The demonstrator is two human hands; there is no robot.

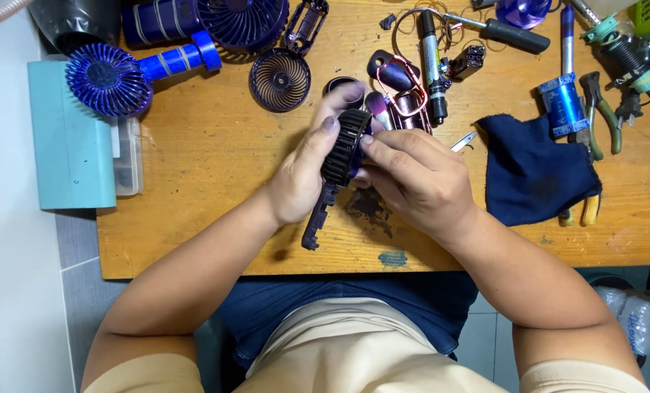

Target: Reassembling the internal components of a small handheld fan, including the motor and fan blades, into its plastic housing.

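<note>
Over the middle of the wooden tabletop [216,153], the left hand [303,175] clamps the black ribbed fan housing [345,145] edge-on between thumb and fingers, steadying it so the right hand [416,175] can press its fingertips against the far face. Its slotted handle hangs toward the near edge. A limp dark cloth [532,175] and a finely ribbed blue plastic fan [110,78] lie aside, toward the right edge and far-left corner.

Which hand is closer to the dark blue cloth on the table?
The right hand is closer, just left of the dark blue cloth without touching it. The left hand is farther left, beyond the black fan part both hands hold.
</note>
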